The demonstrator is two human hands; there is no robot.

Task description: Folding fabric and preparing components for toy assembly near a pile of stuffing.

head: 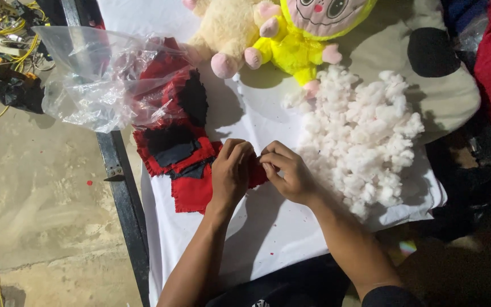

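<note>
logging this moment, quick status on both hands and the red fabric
Left hand and right hand both pinching one red fabric piece. More red and black pieces lie left of it. White stuffing pile right, apart. Nothing blocking.

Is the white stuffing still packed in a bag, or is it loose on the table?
Loose. The white stuffing lies in an open, fluffy heap on the white cloth, beside the right hand, with no bag around it.

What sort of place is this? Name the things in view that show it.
Probably a small soft-toy workshop: a heap of white stuffing, red and black fabric pieces that both hands work on, and finished plush toys lie on a white-covered table.
</note>
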